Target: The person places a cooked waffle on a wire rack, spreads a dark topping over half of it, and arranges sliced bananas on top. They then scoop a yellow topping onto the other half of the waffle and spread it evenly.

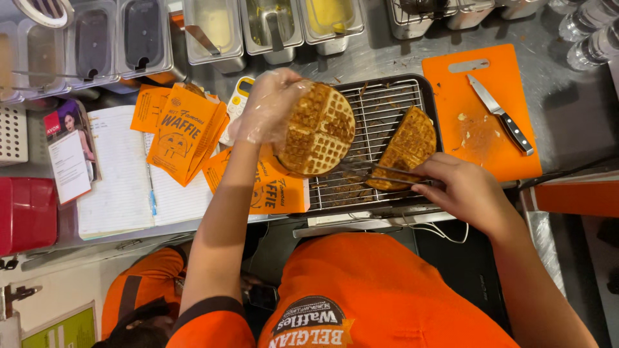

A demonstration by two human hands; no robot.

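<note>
Golden round waffle (317, 131) sits upright in the gloved left hand (271, 106), its grip closed around the edge; right hand (461, 190) pinches tongs (380, 172) on the folded waffle (406, 147) just right, over the wire rack (380, 109).

A scuffed steel counter (567, 109) carries an orange cutting board (480, 122) and metal tubs (271, 26).

I see a golden-brown, grid-patterned waffle (317, 132) at centre, orange paper sleeves (184, 132) at nine o'clock, an orange cutting board (480, 129) at two o'clock, and a black-handled knife (503, 116) with silver blade on it.
</note>
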